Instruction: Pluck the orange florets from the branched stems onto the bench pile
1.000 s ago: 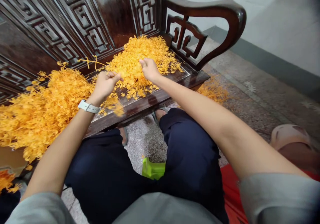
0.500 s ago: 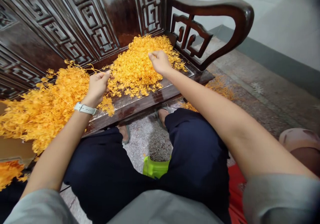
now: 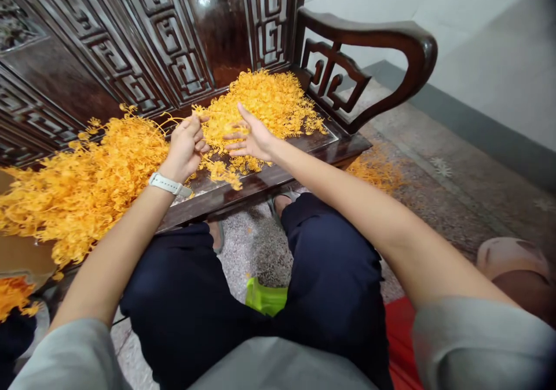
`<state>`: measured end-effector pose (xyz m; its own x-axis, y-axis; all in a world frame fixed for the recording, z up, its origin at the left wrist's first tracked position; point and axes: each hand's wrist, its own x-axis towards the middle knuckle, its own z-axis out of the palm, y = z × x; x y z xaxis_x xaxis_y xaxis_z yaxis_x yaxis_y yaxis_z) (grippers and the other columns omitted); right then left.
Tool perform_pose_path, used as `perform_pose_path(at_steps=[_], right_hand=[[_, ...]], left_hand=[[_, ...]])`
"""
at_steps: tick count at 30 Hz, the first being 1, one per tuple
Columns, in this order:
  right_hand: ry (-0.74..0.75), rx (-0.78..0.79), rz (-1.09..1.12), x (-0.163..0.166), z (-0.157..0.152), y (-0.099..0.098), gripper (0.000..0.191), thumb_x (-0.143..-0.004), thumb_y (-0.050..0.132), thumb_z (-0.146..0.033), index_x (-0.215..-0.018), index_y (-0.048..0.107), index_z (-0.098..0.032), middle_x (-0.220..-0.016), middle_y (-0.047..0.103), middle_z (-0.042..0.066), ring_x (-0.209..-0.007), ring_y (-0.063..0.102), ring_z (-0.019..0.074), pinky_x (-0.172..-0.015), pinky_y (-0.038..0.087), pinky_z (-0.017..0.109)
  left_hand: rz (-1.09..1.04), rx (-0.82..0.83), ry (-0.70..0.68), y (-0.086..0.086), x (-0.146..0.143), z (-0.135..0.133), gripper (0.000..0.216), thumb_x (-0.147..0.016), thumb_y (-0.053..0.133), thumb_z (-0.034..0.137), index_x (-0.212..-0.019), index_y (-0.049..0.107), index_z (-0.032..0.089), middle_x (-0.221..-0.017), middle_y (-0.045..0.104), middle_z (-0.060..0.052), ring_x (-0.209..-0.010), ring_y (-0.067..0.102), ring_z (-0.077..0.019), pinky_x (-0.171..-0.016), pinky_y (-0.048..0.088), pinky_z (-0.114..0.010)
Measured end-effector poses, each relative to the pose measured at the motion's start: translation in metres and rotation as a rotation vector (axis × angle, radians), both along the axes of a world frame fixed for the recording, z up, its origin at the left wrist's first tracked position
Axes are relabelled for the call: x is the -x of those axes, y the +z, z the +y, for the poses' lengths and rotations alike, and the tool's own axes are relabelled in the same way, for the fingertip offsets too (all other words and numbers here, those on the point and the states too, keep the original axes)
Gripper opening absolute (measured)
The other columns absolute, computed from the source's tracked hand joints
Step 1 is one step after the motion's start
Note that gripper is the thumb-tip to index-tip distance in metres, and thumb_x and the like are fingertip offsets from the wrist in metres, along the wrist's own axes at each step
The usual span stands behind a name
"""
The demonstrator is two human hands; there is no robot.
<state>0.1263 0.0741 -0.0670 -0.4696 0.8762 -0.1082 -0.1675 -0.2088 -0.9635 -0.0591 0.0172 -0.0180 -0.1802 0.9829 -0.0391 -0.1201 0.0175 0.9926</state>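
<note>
My left hand (image 3: pixel 186 146), with a pale watch on its wrist, is closed in a pinch around thin yellow-orange plastic flower stems (image 3: pixel 167 119) that trail off to its left. My right hand (image 3: pixel 254 138) is open, its fingers spread toward the left hand and thumb raised. It hovers at the front of a heap of small curly yellow plastic flower pieces (image 3: pixel 278 97) on the bench seat. Whether its fingers touch any pieces I cannot tell. A bigger pile of stemmed orange-yellow pieces (image 3: pixel 104 170) lies left of my left hand.
The dark carved wooden bench (image 3: pixel 226 36) has a curved armrest (image 3: pixel 369 28) at the right. Loose orange pieces (image 3: pixel 377 167) lie on the floor beside it. Between my legs is a bright green plastic object (image 3: pixel 267 297). A red item (image 3: pixel 402 343) and a pinkish stool-like object (image 3: pixel 512 262) are at my right.
My right hand has moved left and down from the heap, and its fingers have opened. My left hand has shifted right, still pinching. The view has tilted slightly.
</note>
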Motion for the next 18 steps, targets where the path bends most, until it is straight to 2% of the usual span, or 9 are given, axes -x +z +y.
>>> perform_pose_path(at_steps=[2,5,7,9,12,14,17,18], right_hand=[[0.094,0.127,0.156,0.002,-0.008,0.009,0.06,-0.096,0.063,-0.08,-0.101,0.062,-0.02,-0.094,0.07,0.01,-0.083,0.067,0.0213,-0.074,0.061,0.035],[0.116,0.208,0.293,0.004,-0.01,0.016,0.031,-0.099,0.077,-0.049,-0.103,0.065,-0.02,-0.092,0.069,0.005,-0.075,0.062,0.015,-0.066,0.056,0.026],[0.09,0.221,0.279,0.005,-0.009,0.016,0.011,-0.096,0.076,-0.022,-0.099,0.066,-0.019,-0.09,0.067,0.002,-0.065,0.052,0.0105,-0.055,0.046,0.021],[0.099,0.237,0.197,0.008,-0.008,0.012,0.011,-0.092,0.07,-0.008,-0.09,0.064,-0.017,-0.083,0.063,0.0,-0.056,0.038,0.0075,-0.046,0.033,0.02],[0.14,0.236,0.051,0.012,-0.006,0.003,0.021,-0.093,0.068,-0.01,-0.079,0.054,-0.018,-0.071,0.052,-0.004,-0.052,0.024,0.0055,-0.042,0.02,0.018],[0.17,0.177,-0.048,0.014,-0.008,-0.002,0.025,-0.096,0.069,-0.015,-0.077,0.053,-0.017,-0.069,0.047,-0.006,-0.051,0.024,0.0048,-0.042,0.019,0.017],[0.286,0.04,-0.187,0.022,-0.015,-0.005,0.017,-0.098,0.07,-0.02,-0.083,0.068,-0.014,-0.07,0.049,-0.006,-0.052,0.031,0.0044,-0.042,0.022,0.014],[0.324,0.015,-0.191,0.027,-0.018,-0.006,0.011,-0.097,0.072,-0.017,-0.086,0.071,-0.014,-0.07,0.05,-0.006,-0.052,0.033,0.0043,-0.042,0.024,0.013]], left_hand=[[0.01,0.011,0.005,-0.007,0.0,0.002,0.022,-0.107,0.067,0.023,-0.085,0.064,0.021,-0.056,0.029,0.008,-0.042,0.024,-0.008,-0.044,0.029,-0.02],[0.072,0.032,0.024,-0.021,0.004,0.005,0.022,-0.1,0.065,0.016,-0.079,0.059,0.02,-0.054,0.034,0.008,-0.041,0.026,-0.0073,-0.043,0.026,-0.019],[0.121,0.055,0.041,-0.029,0.008,0.006,0.02,-0.095,0.066,0.016,-0.077,0.058,0.02,-0.054,0.035,0.008,-0.04,0.026,-0.0068,-0.042,0.025,-0.019],[0.126,0.084,0.053,-0.033,0.01,0.005,0.019,-0.088,0.068,0.014,-0.075,0.055,0.02,-0.053,0.034,0.009,-0.04,0.026,-0.006,-0.042,0.023,-0.019],[0.047,0.121,0.024,-0.031,0.013,0.002,0.029,-0.072,0.072,0.011,-0.07,0.044,0.021,-0.053,0.028,0.011,-0.04,0.023,-0.0042,-0.042,0.024,-0.018],[0.029,0.109,-0.005,-0.027,0.018,0.0,0.035,-0.064,0.077,0.013,-0.068,0.042,0.02,-0.052,0.028,0.011,-0.041,0.024,-0.0031,-0.042,0.026,-0.017],[0.136,0.078,0.041,-0.027,0.039,0.006,0.023,-0.054,0.079,0.019,-0.069,0.06,0.02,-0.047,0.032,0.009,-0.04,0.026,-0.0032,-0.041,0.028,-0.016],[0.183,0.068,0.043,-0.029,0.048,0.011,0.028,-0.052,0.079,0.021,-0.064,0.053,0.02,-0.046,0.034,0.008,-0.04,0.027,-0.0045,-0.039,0.026,-0.017]])
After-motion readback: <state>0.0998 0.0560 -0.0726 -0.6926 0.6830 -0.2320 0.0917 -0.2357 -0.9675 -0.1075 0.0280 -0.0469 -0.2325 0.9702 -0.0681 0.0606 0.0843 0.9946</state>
